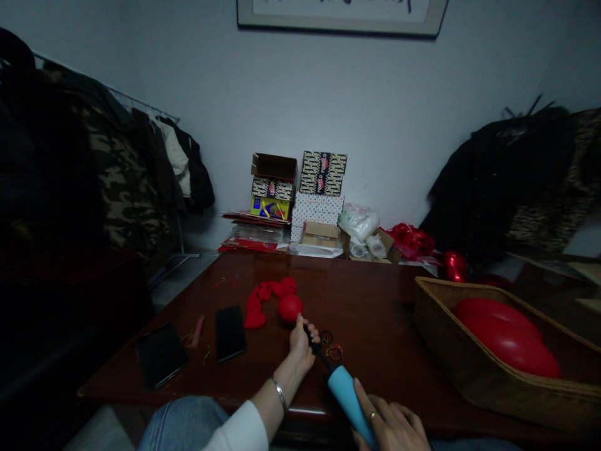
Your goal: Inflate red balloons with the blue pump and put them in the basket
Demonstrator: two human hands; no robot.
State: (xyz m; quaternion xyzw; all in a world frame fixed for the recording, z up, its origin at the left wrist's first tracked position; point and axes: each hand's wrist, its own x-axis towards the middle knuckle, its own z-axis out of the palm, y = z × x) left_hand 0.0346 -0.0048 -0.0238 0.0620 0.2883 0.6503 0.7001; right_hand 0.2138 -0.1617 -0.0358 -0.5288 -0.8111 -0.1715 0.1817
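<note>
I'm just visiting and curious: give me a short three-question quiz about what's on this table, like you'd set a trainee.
1. True or false: the left hand pinches the small red balloon onto the tip of the blue hand pump.
2. Which hand grips the pump's body? A) left hand B) right hand C) neither
3. Fill in: the large inflated red balloons lie in a wicker ____.

Key
1. True; the balloon is only slightly inflated.
2. B.
3. Basket, at the right of the wooden table. Two dark phones lie flat to the left.
</note>
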